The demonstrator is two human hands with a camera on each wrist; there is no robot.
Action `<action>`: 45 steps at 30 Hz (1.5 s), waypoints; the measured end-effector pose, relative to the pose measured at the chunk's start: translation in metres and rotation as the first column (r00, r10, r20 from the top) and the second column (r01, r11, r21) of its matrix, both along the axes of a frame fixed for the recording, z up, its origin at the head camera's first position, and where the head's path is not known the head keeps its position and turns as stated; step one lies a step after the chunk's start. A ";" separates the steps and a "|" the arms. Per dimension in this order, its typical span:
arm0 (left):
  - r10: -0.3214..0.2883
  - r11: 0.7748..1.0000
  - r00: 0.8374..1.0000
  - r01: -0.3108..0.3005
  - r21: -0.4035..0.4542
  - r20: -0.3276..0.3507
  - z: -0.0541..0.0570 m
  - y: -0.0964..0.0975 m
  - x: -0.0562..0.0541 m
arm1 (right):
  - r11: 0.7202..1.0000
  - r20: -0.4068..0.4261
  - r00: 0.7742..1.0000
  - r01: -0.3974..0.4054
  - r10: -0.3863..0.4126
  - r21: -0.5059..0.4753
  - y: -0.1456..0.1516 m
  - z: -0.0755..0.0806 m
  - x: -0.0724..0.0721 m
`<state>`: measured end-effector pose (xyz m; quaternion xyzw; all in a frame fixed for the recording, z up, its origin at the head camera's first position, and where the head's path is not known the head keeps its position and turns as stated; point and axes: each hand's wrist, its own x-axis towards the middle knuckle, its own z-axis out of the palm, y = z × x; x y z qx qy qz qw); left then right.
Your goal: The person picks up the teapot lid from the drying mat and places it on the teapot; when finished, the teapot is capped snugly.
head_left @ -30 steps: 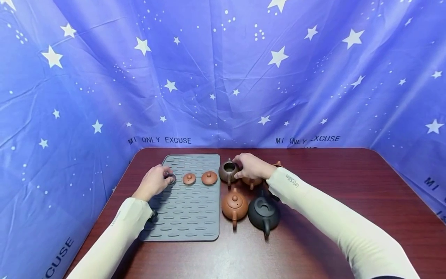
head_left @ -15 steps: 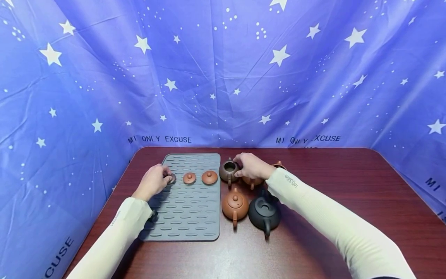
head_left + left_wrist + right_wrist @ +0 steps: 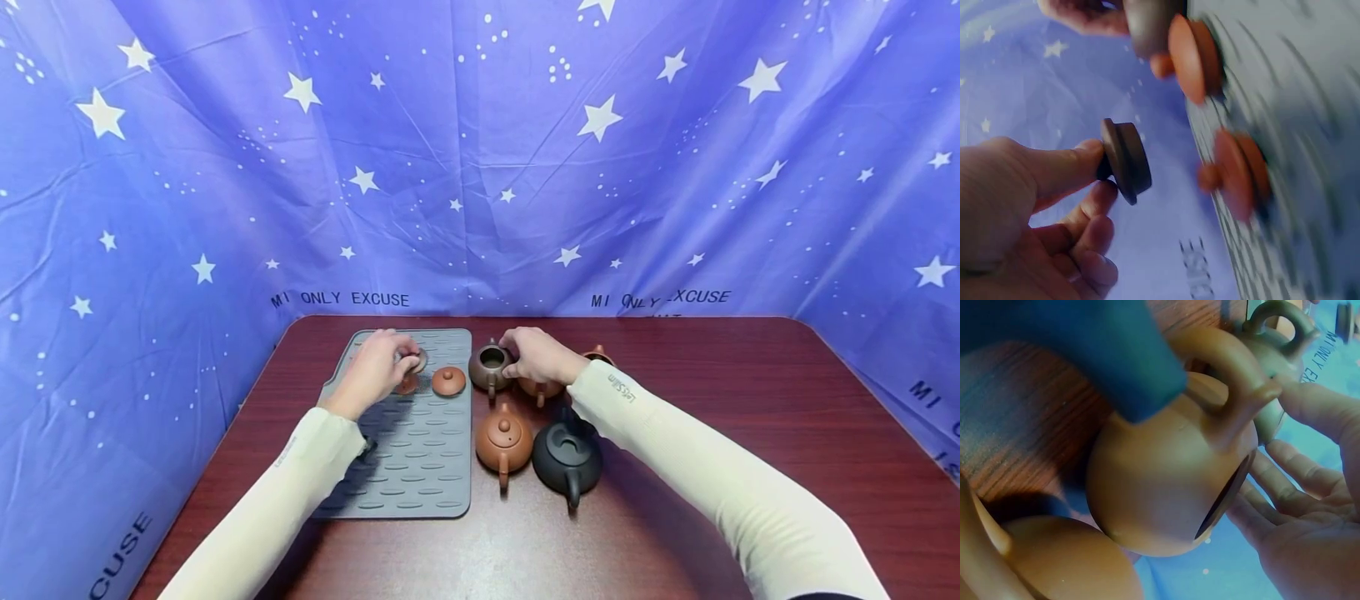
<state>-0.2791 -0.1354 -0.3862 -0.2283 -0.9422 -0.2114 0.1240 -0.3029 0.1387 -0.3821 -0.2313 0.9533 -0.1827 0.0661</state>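
Observation:
My left hand [image 3: 375,368] pinches a small dark brown teapot lid [image 3: 1127,161] by its knob, holding it above the grey mat [image 3: 420,454]. Under and beside that hand, two reddish-brown lids lie on the mat: one partly covered lid [image 3: 407,386] and one fully visible lid [image 3: 448,382]. Just right of the mat stands a dark brown teapot [image 3: 483,377] with its mouth uncovered. My right hand [image 3: 543,357] holds this teapot by its right side, thumb near and fingers on the far side.
Below my right hand is a lidless orange-brown teapot [image 3: 1166,475], and a further orange teapot [image 3: 600,356] shows behind the forearm. Nearer stand a lidded reddish-brown teapot [image 3: 504,437] and a black teapot [image 3: 567,457]. A starry blue cloth [image 3: 480,167] hangs behind the table.
My left hand has lifted the dark brown lid off the mat's left part and carried it rightward, over the reddish-brown lids. My right hand stays at the dark brown teapot.

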 end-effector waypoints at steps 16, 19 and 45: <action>-0.232 0.968 0.973 0.228 -0.103 -0.020 0.001 0.089 -0.028 | 1.000 -0.008 1.000 0.004 -0.004 0.001 -0.001 -0.003 -0.005; -0.239 0.963 0.971 0.235 -0.129 -0.017 -0.001 0.096 -0.030 | 1.000 -0.009 1.000 0.005 -0.005 0.005 -0.002 -0.003 -0.006; -0.146 0.989 0.986 0.148 -0.025 0.084 0.001 0.020 -0.013 | 0.993 -0.025 0.998 0.047 -0.050 -0.113 0.064 0.013 0.015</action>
